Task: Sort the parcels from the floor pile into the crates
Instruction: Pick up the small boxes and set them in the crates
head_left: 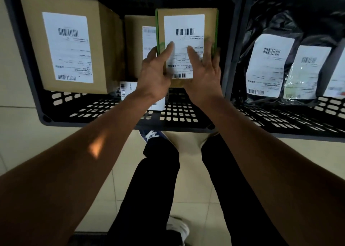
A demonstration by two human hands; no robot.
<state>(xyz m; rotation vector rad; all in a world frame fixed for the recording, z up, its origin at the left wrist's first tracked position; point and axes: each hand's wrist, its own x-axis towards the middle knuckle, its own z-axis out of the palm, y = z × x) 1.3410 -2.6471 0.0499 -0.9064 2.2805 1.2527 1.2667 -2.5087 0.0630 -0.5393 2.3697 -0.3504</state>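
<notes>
A flat cardboard parcel with green edges [186, 22] and a white barcode label hangs over the right part of the dark left crate [112, 113]. My left hand [155, 72] grips its left lower edge, thumb on the label. My right hand [203, 72] grips its right lower edge, thumb also on the label. In the same crate stand a large brown box [71, 46] at the left and a smaller brown box [138, 46] partly hidden behind the held parcel. A small white-labelled parcel [127, 91] lies low under my left wrist.
A second dark crate [280, 120] at the right holds several black and clear plastic mailer bags [270, 65] with white labels. Beige floor tiles [18, 134] lie around the crates. My legs and shoes stand just in front of the left crate.
</notes>
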